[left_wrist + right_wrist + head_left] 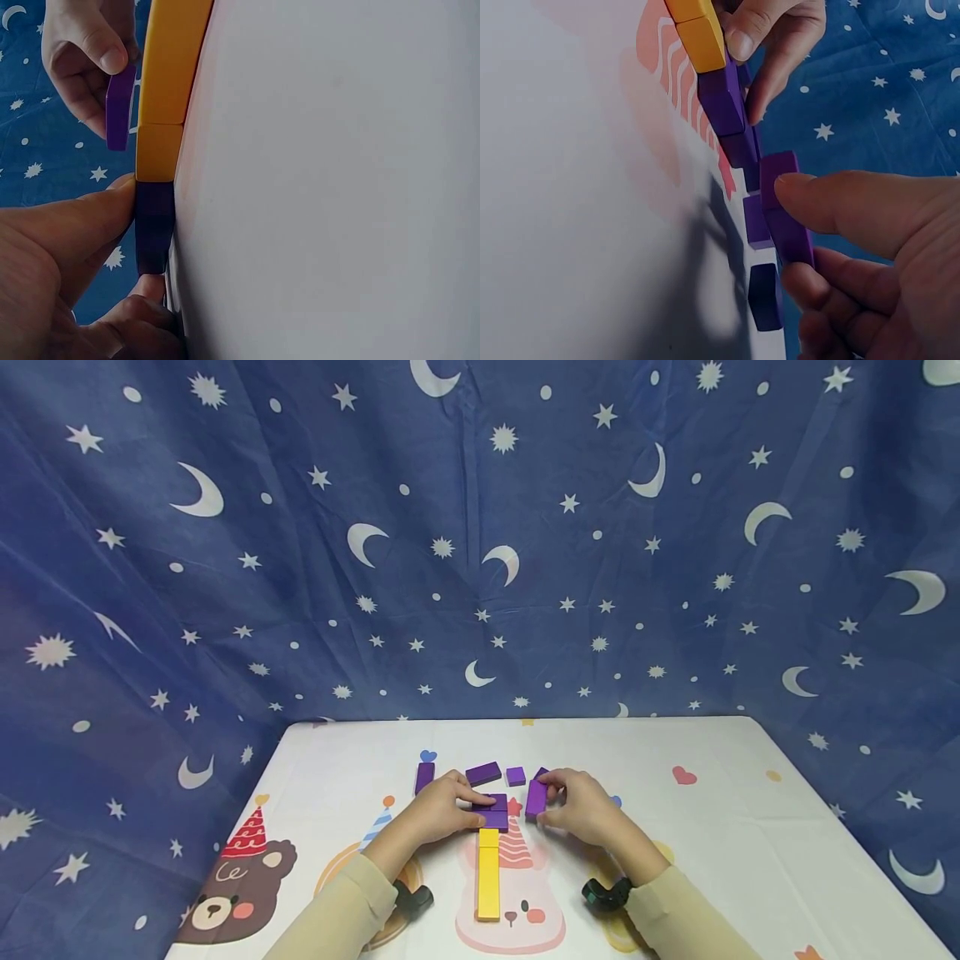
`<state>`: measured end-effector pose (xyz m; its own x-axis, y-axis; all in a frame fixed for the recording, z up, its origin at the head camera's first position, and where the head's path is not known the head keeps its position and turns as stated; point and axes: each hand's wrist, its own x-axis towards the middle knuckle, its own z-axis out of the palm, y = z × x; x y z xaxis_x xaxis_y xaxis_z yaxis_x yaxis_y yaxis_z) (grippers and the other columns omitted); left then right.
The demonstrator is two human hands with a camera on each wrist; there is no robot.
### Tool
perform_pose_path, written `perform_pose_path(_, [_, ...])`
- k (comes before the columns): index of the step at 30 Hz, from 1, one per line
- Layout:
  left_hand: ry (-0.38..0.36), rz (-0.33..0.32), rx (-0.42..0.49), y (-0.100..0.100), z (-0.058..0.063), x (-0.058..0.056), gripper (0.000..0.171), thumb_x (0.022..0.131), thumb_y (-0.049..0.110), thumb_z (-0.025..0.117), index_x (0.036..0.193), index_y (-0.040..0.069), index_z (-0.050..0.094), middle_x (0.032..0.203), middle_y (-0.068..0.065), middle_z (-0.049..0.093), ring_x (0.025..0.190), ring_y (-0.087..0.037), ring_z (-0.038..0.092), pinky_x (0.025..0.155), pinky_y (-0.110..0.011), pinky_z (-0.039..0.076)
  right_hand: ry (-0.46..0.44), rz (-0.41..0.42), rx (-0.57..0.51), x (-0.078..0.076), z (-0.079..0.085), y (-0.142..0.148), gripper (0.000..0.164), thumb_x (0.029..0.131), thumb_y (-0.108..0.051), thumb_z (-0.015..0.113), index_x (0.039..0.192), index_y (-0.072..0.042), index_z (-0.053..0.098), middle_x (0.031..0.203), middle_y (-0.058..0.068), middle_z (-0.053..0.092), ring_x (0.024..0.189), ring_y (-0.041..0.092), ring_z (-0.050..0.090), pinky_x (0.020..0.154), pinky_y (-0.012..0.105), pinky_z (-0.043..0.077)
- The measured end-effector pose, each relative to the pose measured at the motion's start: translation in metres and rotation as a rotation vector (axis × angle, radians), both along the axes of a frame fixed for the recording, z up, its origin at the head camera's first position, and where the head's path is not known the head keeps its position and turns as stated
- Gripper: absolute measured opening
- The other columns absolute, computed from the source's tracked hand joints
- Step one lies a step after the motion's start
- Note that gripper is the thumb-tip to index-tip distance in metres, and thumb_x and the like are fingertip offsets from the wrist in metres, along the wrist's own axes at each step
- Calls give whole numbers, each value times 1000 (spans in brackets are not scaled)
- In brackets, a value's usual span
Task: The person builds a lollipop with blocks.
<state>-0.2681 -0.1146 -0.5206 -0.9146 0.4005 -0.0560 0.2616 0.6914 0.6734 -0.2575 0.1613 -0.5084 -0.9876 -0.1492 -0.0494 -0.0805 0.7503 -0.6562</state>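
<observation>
My right hand [583, 807] pinches a purple rectangular block [536, 800] between thumb and fingers, with the block raised off the table in the right wrist view. My left hand [441, 808] has its thumb and fingers around the ends of purple blocks [493, 820] that lie side by side. These touch the far end of a small yellow block [488, 837], which adjoins a long yellow block [488, 887]. The left fingers partly cover the purple blocks in the head view.
Beyond the hands lie a dark purple block [483, 773], a small purple cube [515, 776] and, at left, another dark purple block [424, 778]. One more purple block [541, 772] is partly hidden behind the right hand. A printed white cloth [712, 843] covers the table.
</observation>
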Motion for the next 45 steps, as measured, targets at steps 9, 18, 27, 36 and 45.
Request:
perform_pose_path(9, [-9, 3, -5, 1, 0, 0, 31, 89, 30, 88, 119, 37, 83, 119, 0, 64, 101, -17, 57, 90, -37, 50, -20, 61, -12, -4, 0, -10, 59, 74, -13, 98, 128, -15, 74, 94, -2, 62, 87, 16, 55, 76, 30, 48])
perform_pose_path(18, [-9, 1, -1, 0, 0, 0, 31, 88, 30, 88, 119, 38, 84, 118, 1, 63, 100, -16, 57, 90, -38, 50, -23, 161, -19, -11, -3, -13, 54, 78, -10, 94, 127, -10, 72, 94, -1, 63, 86, 15, 55, 74, 27, 47])
perform_pose_path(27, [-3, -7, 3, 0, 1, 0, 32, 89, 30, 88, 120, 37, 83, 117, 2, 63, 100, -16, 57, 89, -35, 49, -41, 182, 10, -18, -5, -18, 52, 79, -10, 94, 126, -11, 72, 94, -1, 62, 83, 14, 54, 72, 28, 44])
perform_pose_path(36, [-2, -5, 5, -1, 2, 1, 32, 88, 30, 88, 120, 37, 83, 115, 3, 62, 99, -15, 56, 89, -35, 48, -36, 174, 28, -24, -5, -21, 52, 80, -11, 93, 127, -9, 72, 94, -1, 62, 84, 14, 54, 77, 30, 45])
perform_pose_path(45, [5, -7, -4, 0, 4, 1, 33, 88, 29, 88, 120, 35, 84, 114, 2, 63, 99, -16, 56, 88, -34, 48, -5, 194, 59, -32, -9, -22, 50, 80, -13, 93, 125, -9, 72, 92, 0, 61, 85, 14, 54, 80, 33, 45])
